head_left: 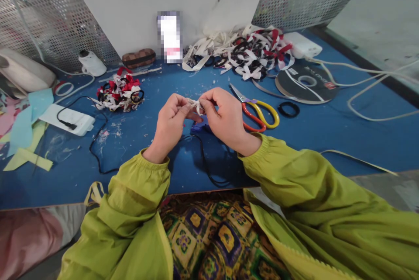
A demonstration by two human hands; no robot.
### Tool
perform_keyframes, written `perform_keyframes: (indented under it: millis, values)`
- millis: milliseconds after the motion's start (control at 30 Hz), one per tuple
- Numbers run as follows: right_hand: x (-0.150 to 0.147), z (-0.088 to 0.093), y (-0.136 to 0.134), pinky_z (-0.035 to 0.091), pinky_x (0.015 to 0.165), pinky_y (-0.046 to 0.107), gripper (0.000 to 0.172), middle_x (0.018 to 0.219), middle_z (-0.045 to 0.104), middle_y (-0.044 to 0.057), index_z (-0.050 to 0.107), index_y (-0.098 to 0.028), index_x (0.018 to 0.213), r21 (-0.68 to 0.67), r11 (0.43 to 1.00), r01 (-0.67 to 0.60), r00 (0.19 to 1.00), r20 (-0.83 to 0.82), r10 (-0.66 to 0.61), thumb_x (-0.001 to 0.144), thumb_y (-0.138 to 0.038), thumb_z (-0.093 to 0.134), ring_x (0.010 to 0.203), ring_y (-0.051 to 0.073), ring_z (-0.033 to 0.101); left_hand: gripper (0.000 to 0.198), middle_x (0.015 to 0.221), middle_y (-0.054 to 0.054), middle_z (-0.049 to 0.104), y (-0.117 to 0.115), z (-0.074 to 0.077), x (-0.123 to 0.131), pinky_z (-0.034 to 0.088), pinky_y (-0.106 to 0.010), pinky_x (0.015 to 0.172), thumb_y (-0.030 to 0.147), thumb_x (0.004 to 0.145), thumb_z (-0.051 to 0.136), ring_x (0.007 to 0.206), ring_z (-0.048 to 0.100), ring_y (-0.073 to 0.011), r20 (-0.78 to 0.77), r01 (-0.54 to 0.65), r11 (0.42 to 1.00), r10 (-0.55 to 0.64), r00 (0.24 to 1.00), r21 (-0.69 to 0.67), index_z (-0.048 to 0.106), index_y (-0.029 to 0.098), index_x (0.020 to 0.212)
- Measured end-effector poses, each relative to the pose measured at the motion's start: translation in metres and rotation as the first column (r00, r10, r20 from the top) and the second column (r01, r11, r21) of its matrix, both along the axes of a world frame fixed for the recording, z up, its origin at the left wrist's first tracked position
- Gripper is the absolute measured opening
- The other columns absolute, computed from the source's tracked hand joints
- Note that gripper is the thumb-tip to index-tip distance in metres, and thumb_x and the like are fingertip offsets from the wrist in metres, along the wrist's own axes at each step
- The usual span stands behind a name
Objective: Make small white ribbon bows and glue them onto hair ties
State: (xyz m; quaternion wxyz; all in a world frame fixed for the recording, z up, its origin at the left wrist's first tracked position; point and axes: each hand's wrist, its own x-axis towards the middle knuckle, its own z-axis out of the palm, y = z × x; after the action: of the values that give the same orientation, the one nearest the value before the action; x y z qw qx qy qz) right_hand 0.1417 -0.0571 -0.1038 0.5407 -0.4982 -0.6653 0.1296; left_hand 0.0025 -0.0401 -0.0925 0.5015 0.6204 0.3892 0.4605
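Observation:
Both hands meet over the middle of the blue table, with a small piece of white ribbon (197, 106) pinched between them. My left hand (172, 122) grips the ribbon's left side between thumb and fingers. On the other side, my right hand (225, 116) holds it with closed fingers. A dark blue object (200, 126) lies just below my hands, partly hidden by them. Scissors (257, 114) with one red and one yellow handle rest right of my right hand, blades pointing away. Farther right lies a black ring (288, 109).
A heap of white, black and red ribbons (244, 53) and a ribbon spool (306, 81) are at the back right. A smaller red-white pile (120, 91), a power strip (67, 119) and cables are left. A phone (170, 37) stands behind.

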Motion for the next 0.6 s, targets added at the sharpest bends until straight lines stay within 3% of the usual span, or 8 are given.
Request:
perform_keyframes:
  millis: [167, 267, 400, 600]
  values:
    - [-0.0002, -0.0016, 0.0004, 0.041, 0.068, 0.031, 0.018, 0.07, 0.059, 0.002, 0.051, -0.022, 0.071, 0.013, 0.999, 0.046, 0.998, -0.048, -0.046, 0.086, -0.013, 0.049, 0.068, 0.016, 0.055, 0.017, 0.065, 0.005, 0.059, 0.0001, 0.0029, 0.0006, 0.049, -0.026, 0.057, 0.014, 0.086, 0.054, 0.055, 0.066, -0.0127, 0.01, -0.036, 0.999, 0.036, 0.999, -0.029, 0.045, 0.021, 0.073]
    - [0.0004, -0.0006, 0.0014, 0.042, 0.069, 0.031, 0.017, 0.072, 0.059, 0.002, 0.052, -0.022, 0.073, -0.007, 1.0, -0.005, 0.997, -0.083, 0.004, 0.087, -0.014, 0.049, 0.071, 0.016, 0.055, 0.018, 0.065, 0.005, 0.059, -0.0006, 0.0033, 0.0001, 0.048, -0.025, 0.057, 0.015, 0.087, 0.054, 0.055, 0.066, -0.0123, -0.018, -0.07, 0.998, 0.071, 0.997, 0.005, 0.043, 0.021, 0.074]
    - [0.0026, 0.0038, 0.0028, 0.043, 0.069, 0.031, 0.015, 0.073, 0.06, 0.001, 0.054, -0.021, 0.071, -0.048, 0.996, -0.079, 0.994, -0.083, 0.075, 0.085, -0.018, 0.054, 0.071, 0.016, 0.055, 0.019, 0.071, 0.004, 0.06, -0.0021, 0.0036, -0.001, 0.049, -0.024, 0.059, 0.022, 0.087, 0.058, 0.057, 0.065, -0.0108, -0.047, -0.067, 0.995, 0.071, 0.996, 0.077, 0.043, 0.02, 0.075]
    - [0.0015, 0.0061, -0.0002, 0.042, 0.066, 0.031, 0.016, 0.069, 0.059, 0.0, 0.056, -0.021, 0.068, -0.063, 0.997, -0.055, 0.991, -0.125, 0.047, 0.082, -0.014, 0.057, 0.066, 0.015, 0.053, 0.021, 0.075, 0.001, 0.064, -0.0052, 0.0014, 0.0024, 0.05, -0.025, 0.061, 0.037, 0.084, 0.064, 0.059, 0.064, -0.0112, 0.007, -0.044, 0.996, 0.043, 0.999, 0.077, 0.051, 0.02, 0.082]
